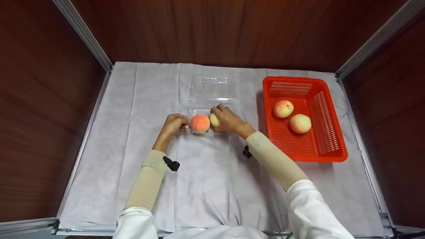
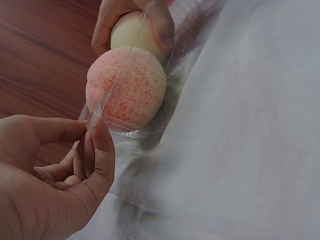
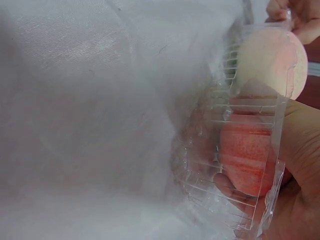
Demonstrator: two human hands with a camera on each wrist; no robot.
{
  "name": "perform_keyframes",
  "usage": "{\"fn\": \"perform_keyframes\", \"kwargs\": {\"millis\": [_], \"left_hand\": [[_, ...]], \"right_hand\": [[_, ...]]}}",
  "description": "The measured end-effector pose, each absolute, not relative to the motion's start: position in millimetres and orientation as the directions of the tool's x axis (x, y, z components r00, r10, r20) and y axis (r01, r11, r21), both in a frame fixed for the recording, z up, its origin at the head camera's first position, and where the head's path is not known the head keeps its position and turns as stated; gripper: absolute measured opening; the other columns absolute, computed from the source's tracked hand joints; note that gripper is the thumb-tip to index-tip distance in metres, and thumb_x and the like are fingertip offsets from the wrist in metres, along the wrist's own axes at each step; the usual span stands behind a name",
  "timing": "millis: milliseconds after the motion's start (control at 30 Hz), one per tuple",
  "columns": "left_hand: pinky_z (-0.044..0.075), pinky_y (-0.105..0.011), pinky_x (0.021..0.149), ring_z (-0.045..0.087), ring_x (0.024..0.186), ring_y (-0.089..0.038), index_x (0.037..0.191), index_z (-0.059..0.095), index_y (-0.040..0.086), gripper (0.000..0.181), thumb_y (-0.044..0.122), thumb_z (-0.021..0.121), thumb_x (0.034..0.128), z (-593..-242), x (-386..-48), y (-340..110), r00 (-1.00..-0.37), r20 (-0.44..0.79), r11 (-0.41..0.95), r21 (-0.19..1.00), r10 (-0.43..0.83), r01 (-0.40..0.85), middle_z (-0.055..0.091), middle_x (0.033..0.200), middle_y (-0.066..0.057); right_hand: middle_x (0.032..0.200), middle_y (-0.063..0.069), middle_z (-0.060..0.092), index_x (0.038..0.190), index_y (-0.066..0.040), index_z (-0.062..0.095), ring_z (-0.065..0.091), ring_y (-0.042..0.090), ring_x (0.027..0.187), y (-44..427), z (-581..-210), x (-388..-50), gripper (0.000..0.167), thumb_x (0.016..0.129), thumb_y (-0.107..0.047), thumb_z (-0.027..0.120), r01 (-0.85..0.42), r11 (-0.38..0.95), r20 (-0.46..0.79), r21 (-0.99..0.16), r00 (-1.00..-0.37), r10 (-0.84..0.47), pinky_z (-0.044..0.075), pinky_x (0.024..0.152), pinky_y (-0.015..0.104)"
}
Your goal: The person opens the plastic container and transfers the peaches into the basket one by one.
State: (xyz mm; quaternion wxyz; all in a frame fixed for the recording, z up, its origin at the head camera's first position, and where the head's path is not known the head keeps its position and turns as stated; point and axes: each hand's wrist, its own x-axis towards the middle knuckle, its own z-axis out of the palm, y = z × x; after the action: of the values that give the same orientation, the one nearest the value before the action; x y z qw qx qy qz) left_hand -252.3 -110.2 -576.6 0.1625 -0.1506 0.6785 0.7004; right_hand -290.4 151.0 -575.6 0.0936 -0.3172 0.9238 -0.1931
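Note:
A clear plastic clamshell box (image 1: pixel 213 89) lies with its lid folded back, away from the person. Inside its base, at the left, sits an orange-pink peach (image 1: pixel 200 123). My left hand (image 1: pixel 175 124) pinches the rim at the left corner of the base between thumb and fingertips, as the left wrist view shows. My right hand (image 1: pixel 229 120) holds a second, paler peach (image 1: pixel 214 120) in the right part of the base, touching or nearly touching the first. Through the clear wall in the right wrist view, that held peach (image 3: pixel 247 155) shows a red side, with fingers curled around it.
To the right stands a red plastic basket (image 1: pixel 275 142) with two more peaches (image 1: pixel 283 109) inside. A white cloth (image 1: pixel 202 186) covers the table. Brown wood-look panels (image 1: pixel 212 33) in metal frames wall in the back and sides.

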Motion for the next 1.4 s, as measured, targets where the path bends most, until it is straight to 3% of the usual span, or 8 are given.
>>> {"fn": "perform_keyframes", "kwargs": {"millis": [833, 1400], "left_hand": [[0.059, -0.024, 0.059, 0.061, 0.061, -0.009, 0.106, 0.067, -0.006, 0.013, -0.001, 0.061, 0.0953, -576, -251, -111, -0.909, -0.416, -0.014, 0.909, 0.029, -0.416, 0.063, 0.071, 0.000], [0.057, -0.022, 0.056, 0.061, 0.059, -0.008, 0.112, 0.067, -0.010, 0.018, -0.002, 0.060, 0.0961, -576, -251, -110, -0.905, -0.425, -0.019, 0.905, 0.022, -0.425, 0.064, 0.074, 0.000]], "right_hand": [[0.129, 0.022, 0.056, 0.134, -0.004, 0.056, 0.062, 0.039, 0.110, 153, -560, -287, 0.064, 0.081, -0.016, 0.089, -0.594, 0.700, 0.000, -0.397, -0.762, -0.647, 0.062, 0.091, 0.047], [0.131, 0.021, 0.057, 0.134, -0.005, 0.056, 0.063, 0.039, 0.112, 157, -551, -287, 0.066, 0.078, -0.017, 0.089, -0.613, 0.685, 0.035, -0.393, -0.755, -0.655, 0.061, 0.094, 0.048]]}}
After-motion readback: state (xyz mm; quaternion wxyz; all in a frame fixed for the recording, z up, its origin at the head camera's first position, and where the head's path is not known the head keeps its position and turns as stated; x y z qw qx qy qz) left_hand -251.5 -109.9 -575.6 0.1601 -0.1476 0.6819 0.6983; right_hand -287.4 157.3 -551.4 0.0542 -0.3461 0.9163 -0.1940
